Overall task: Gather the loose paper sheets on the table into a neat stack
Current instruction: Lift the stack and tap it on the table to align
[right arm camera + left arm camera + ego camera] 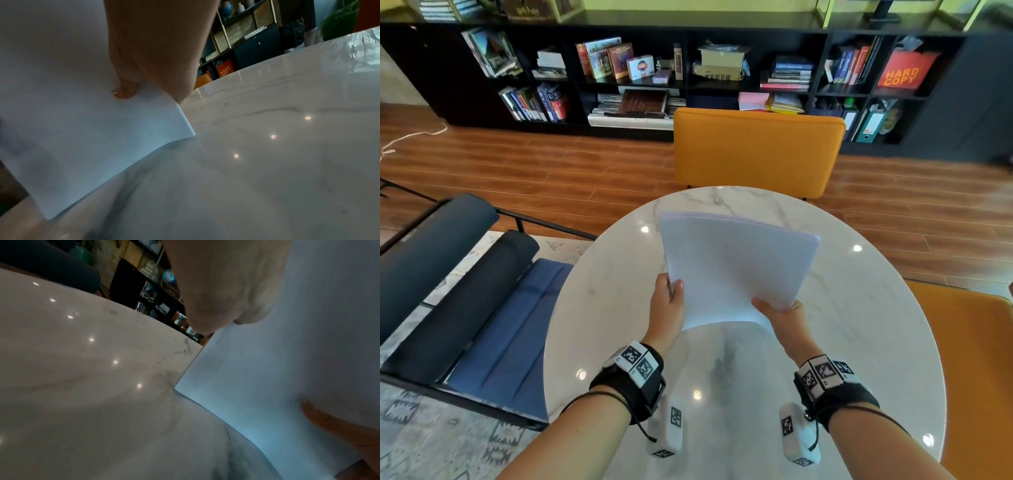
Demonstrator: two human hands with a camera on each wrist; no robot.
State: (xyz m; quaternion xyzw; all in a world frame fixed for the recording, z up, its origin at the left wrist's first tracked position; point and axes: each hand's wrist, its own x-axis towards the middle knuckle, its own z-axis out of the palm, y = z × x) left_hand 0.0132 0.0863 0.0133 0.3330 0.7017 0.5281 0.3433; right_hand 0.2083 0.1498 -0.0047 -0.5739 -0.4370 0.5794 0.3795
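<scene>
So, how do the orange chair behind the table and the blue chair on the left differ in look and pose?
The orange chair stands at the far edge of the table, while the blue chair stands at its left side. The orange chair shows a flat padded back in one colour; the blue chair has dark round cushions and a blue seat. Only the blue chair shows a black frame. Both are empty.

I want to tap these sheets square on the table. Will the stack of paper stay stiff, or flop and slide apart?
Probably floppy: the stack of paper already bows along its lower edge in the right wrist view. The sheets may fan, since the far edges look slightly offset. The glossy marble table likely lets the edge skid, so keep both the left hand and right hand pinching.
</scene>
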